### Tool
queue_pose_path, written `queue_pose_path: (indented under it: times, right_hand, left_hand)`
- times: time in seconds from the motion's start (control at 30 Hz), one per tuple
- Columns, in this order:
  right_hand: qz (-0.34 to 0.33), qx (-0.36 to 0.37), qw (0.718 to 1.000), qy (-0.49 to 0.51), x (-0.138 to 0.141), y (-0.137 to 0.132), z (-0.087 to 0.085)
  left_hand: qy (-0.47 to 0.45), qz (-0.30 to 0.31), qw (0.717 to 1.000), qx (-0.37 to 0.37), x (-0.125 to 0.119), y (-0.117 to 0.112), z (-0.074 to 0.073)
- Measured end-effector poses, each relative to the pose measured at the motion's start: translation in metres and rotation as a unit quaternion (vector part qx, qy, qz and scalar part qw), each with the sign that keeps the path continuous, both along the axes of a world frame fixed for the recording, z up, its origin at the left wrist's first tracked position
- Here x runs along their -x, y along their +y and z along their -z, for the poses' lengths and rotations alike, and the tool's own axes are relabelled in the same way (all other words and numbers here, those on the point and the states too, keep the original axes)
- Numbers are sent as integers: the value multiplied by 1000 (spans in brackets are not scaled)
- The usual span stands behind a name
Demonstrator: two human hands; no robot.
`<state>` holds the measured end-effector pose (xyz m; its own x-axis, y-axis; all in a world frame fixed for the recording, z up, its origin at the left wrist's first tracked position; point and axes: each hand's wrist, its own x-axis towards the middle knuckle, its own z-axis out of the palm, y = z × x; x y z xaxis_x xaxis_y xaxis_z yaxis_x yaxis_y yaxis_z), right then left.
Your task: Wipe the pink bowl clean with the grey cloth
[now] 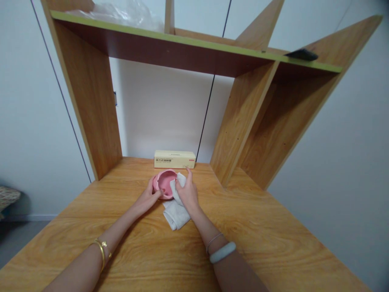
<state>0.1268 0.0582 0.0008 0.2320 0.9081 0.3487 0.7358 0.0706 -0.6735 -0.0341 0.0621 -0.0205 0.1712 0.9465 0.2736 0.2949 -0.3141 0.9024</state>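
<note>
A round pink bowl-like container (167,181) is tilted so that its hollow inside faces me. My left hand (152,194) grips its left side, the thumb over the near rim and the fingers behind. My right hand (187,191) is closed on a white cloth (176,215) and presses a fold of it against the container's right rim. The index finger of that hand points up, away from the cloth. The cloth's lower part hangs down to the tabletop below the container.
A cream box (174,159) with printed lettering stands behind the container. The wooden desk (146,255) carries a shelf unit (182,56) with upright panels on both sides. Clear plastic wrapping (124,15) and a dark flat object (301,54) lie on the upper shelf.
</note>
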Motion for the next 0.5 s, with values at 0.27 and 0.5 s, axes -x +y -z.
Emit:
queue_pose_path:
  times: [0.27,0.5]
  right_hand:
    - [-20,-27,997,63,-1,6,8]
    - [-32,-28,995,86,-4,5,14]
  left_hand:
    - [-7,15,1000,3,0,-1,-6]
    - [-14,0,1000,24,-1,-6,-5]
